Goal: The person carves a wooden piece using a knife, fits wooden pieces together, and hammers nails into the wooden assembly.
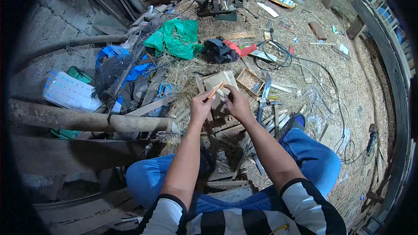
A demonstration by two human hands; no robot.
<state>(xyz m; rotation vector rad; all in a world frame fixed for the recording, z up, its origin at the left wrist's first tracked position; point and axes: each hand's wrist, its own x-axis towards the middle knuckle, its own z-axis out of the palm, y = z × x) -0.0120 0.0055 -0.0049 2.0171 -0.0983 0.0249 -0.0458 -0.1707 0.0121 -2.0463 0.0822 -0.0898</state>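
Note:
Both hands meet over a wooden board on a low block (pixel 209 79) in the middle of the view. My left hand (pixel 202 106) is closed on a small light wooden piece (pixel 216 89). The fingers of my right hand (pixel 237 103) are pinched at the other end of the same piece. Just right of the hands sits a shallow wooden box (pixel 250 82) with small bits inside. A large knife (pixel 266 88) with a dark handle lies beside that box, blade pointing away from me.
Green plastic (pixel 179 38) and a black bag (pixel 217 51) lie beyond the hands. A red tool (pixel 244 50) and a coiled black cable (pixel 278 56) are further right. A thick bamboo pole (pixel 87 118) crosses at left. Straw and wood scraps surround everything.

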